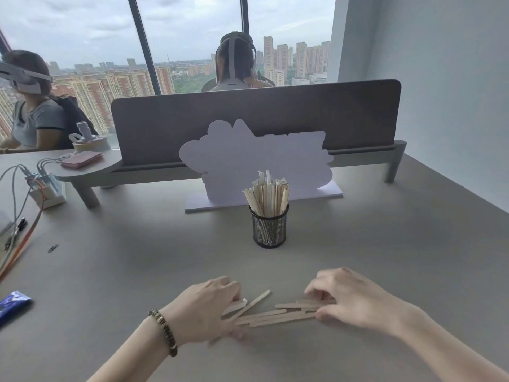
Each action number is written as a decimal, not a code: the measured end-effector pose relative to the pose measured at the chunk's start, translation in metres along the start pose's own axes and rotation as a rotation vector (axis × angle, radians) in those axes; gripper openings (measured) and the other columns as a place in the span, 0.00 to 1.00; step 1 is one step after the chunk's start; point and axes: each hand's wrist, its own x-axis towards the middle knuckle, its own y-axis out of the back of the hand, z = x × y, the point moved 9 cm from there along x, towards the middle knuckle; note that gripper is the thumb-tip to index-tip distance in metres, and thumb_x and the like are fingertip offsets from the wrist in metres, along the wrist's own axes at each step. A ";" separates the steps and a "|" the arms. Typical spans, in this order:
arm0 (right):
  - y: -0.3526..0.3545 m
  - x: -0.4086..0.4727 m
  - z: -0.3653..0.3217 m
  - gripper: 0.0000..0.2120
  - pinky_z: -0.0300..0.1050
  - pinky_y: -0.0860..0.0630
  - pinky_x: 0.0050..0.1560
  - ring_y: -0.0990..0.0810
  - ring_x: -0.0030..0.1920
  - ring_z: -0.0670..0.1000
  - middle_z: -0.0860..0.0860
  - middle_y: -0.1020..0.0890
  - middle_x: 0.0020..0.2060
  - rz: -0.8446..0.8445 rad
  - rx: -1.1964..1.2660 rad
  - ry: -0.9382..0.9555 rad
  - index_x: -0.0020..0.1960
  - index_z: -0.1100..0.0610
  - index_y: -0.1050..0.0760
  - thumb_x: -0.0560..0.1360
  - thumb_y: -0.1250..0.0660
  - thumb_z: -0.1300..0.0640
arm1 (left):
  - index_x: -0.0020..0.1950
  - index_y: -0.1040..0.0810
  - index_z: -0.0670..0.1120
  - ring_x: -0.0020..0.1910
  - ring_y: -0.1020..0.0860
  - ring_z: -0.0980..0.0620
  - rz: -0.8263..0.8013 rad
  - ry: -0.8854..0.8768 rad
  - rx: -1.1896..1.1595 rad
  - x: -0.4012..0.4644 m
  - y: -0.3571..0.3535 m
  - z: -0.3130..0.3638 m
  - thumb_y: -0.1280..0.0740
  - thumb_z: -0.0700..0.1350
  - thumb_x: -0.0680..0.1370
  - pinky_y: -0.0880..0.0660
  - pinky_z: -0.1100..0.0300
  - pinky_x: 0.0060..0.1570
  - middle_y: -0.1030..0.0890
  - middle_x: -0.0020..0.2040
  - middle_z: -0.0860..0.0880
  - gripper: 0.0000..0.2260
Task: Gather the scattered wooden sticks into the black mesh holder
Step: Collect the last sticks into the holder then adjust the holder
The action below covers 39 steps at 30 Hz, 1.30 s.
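Note:
The black mesh holder (270, 228) stands upright mid-table, packed with several wooden sticks (266, 193) that fan out above its rim. Nearer to me, several loose wooden sticks (275, 315) lie flat in a rough pile on the grey table. My left hand (205, 310), with a bead bracelet at the wrist, presses on the pile's left end, fingers curled over stick ends. My right hand (349, 297) covers the pile's right end, fingertips pinching several stick ends. Both hands hide part of the pile.
A white cut-out board (256, 158) stands behind the holder, before a grey divider (275, 111). Cables and a small device (41, 186) lie at the left; a blue packet (12, 303) sits near the left edge. Two people sit beyond the divider.

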 end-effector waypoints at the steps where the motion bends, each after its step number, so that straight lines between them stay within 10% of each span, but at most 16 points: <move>1: -0.001 0.000 0.001 0.14 0.41 0.27 0.49 0.22 0.46 0.44 0.43 0.21 0.45 -0.012 0.006 -0.013 0.53 0.47 0.21 0.68 0.29 0.48 | 0.52 0.29 0.54 0.47 0.26 0.53 0.006 -0.012 -0.009 0.001 0.001 0.001 0.32 0.66 0.68 0.30 0.57 0.45 0.26 0.50 0.56 0.22; 17: -0.003 0.002 0.003 0.06 0.32 0.33 0.39 0.28 0.41 0.41 0.43 0.23 0.42 -0.075 0.002 -0.066 0.48 0.48 0.23 0.72 0.31 0.54 | 0.47 0.27 0.54 0.47 0.25 0.54 0.036 -0.137 -0.115 0.000 0.003 0.007 0.35 0.49 0.73 0.29 0.58 0.48 0.25 0.46 0.57 0.04; 39: -0.010 -0.009 -0.011 0.07 0.38 0.38 0.48 0.26 0.54 0.49 0.44 0.28 0.46 0.005 -0.090 0.038 0.47 0.46 0.34 0.80 0.39 0.56 | 0.53 0.30 0.48 0.55 0.25 0.48 0.209 -0.085 -0.034 0.000 0.001 0.013 0.42 0.39 0.74 0.31 0.59 0.51 0.23 0.52 0.49 0.09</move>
